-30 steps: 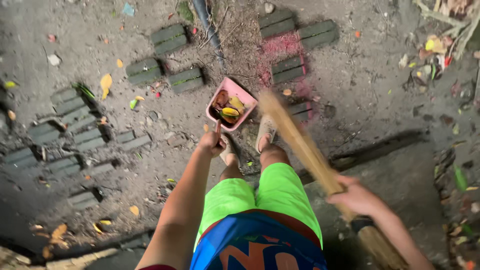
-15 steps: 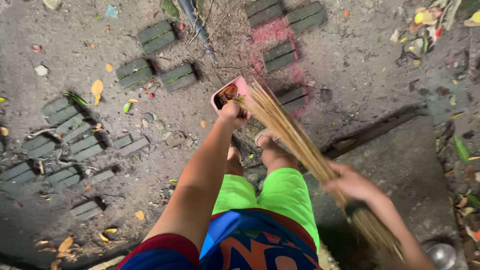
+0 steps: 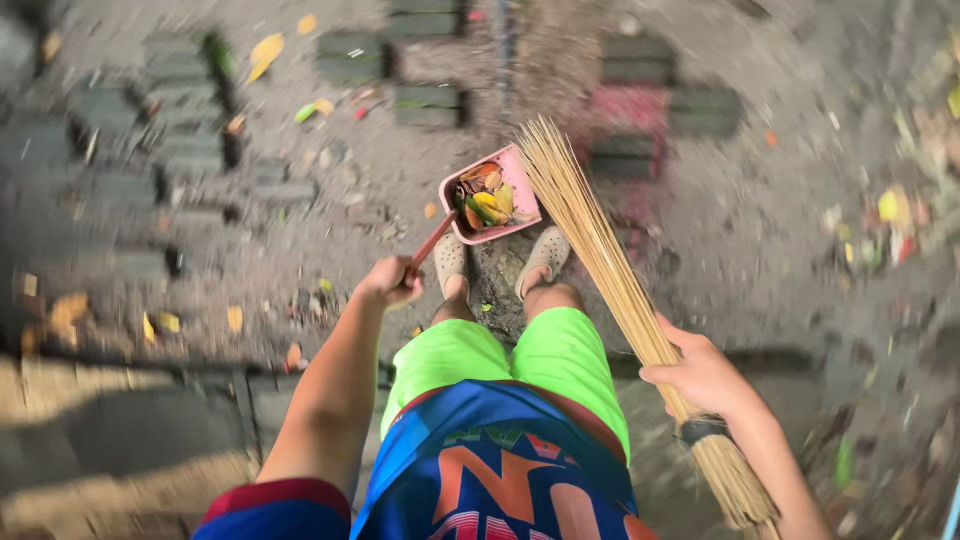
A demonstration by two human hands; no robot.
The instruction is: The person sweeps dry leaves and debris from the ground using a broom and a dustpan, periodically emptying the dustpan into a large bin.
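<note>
Looking down from head height, a person in bright green shorts [image 3: 520,360] stands on bare dirt ground [image 3: 760,250]. Their left hand [image 3: 388,283] has its fingers closed around the handle of a pink dustpan [image 3: 490,195], which sits just ahead of their sandalled feet [image 3: 545,255] and holds yellow and brown leaves [image 3: 485,200]. Their right hand [image 3: 705,378] grips a stick broom [image 3: 590,230], its fanned bristle tips beside the dustpan. Dark paving blocks [image 3: 430,100] lie beyond the dustpan.
</note>
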